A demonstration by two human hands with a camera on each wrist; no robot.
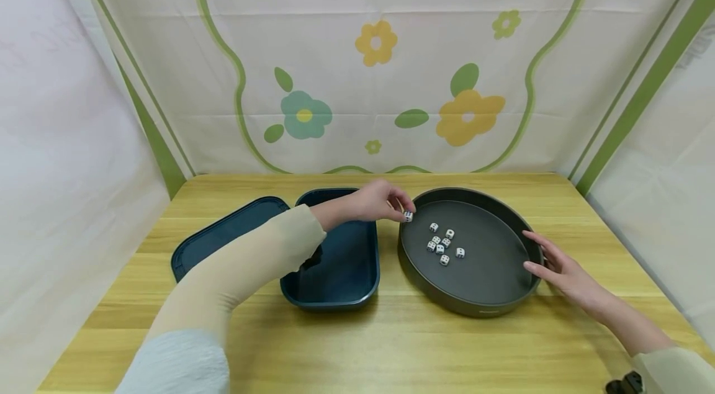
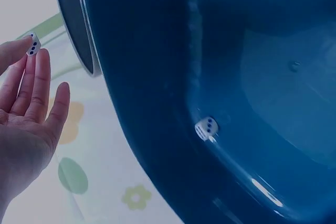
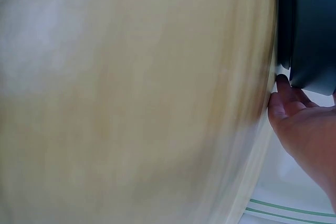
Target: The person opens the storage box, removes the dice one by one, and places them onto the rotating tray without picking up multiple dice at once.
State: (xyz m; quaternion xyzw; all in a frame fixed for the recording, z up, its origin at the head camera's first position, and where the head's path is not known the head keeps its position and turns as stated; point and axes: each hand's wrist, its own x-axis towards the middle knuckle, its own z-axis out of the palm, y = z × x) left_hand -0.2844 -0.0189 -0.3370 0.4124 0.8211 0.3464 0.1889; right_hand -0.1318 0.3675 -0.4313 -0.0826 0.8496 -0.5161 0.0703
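Between thumb and fingertips my left hand (image 1: pixel 377 200) pinches a white die (image 1: pixel 408 216) with dark pips, held at the left rim of a round dark baking pan (image 1: pixel 497 282). Several more dice (image 1: pixel 440 249) lie on the pan's floor, left of its middle. My right hand (image 1: pixel 570 276) grips the pan's right side, thumb and a finger over the rim; in the right wrist view its other fingers (image 3: pixel 286 103) are against the pan's outside, low near the table. Below the left forearm stands a deep blue rectangular tray (image 1: pixel 335 305), and the left wrist view shows one die (image 2: pixel 206 128) inside it.
A flat blue lid-like tray (image 1: pixel 223 234) lies at the left, partly hidden behind the left sleeve. Everything stands on a wooden table (image 1: pixel 335 350). A white cloth with printed flowers (image 1: pixel 375 43) hangs behind the table, and white cloth walls flank both sides.
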